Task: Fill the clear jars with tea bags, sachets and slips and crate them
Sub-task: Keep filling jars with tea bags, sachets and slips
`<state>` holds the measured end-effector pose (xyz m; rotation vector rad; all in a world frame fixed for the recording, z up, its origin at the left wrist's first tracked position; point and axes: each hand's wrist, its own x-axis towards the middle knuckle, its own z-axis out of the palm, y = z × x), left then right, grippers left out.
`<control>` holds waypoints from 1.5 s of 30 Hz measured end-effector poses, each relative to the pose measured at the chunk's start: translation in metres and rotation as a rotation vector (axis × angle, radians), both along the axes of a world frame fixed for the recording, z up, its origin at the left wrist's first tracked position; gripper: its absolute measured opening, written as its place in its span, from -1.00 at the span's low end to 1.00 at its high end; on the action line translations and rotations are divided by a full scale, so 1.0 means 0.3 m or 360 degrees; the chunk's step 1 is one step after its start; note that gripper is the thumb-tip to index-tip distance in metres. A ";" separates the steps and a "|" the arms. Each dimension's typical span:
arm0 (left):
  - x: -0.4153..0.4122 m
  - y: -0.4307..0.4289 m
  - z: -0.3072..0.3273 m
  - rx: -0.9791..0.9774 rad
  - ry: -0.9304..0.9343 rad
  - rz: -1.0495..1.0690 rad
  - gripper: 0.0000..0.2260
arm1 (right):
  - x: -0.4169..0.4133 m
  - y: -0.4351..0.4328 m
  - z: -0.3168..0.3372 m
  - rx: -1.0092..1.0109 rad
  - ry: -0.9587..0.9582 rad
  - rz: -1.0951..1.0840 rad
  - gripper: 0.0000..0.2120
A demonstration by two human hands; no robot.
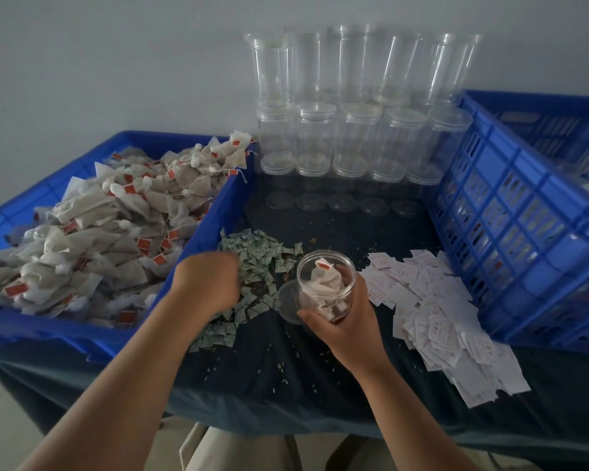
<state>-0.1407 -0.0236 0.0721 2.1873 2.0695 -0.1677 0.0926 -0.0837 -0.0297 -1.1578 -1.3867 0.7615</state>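
While right hand (346,321) grips open jar (325,285), tea bags (323,283) already inside, above dark cloth (286,368): sachet step in hand. Left hand (206,283) down on green sachets (257,266), fingers curled, hold on any sachet impossible to tell. Next, probably: pinch 1 sachet, drop into jar, then white slips (436,307), lid (288,302), crate (510,232).

Two blue crates (510,212), ten stacked jars (349,137).
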 end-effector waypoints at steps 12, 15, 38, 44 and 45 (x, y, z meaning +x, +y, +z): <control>0.025 -0.054 -0.128 0.0424 -0.0579 0.0129 -0.94 | -0.002 0.005 -0.009 -0.0013 -0.0001 0.0011 -0.23; 0.046 -0.062 -0.057 0.0553 -0.1184 0.0096 -0.86 | -0.003 0.009 -0.007 -0.0012 -0.0003 0.0009 -0.22; 0.221 0.037 0.020 0.0257 -0.1885 0.0204 -0.82 | 0.029 -0.053 0.023 -0.0034 0.0033 -0.0026 -0.23; 0.366 0.143 -0.052 0.0152 -0.1451 -0.0186 -0.94 | 0.094 -0.132 -0.017 -0.0046 0.0122 -0.0296 -0.23; 0.400 0.158 -0.071 0.0057 -0.1327 -0.0300 -0.95 | 0.091 -0.137 -0.015 -0.0053 0.0139 -0.0323 -0.24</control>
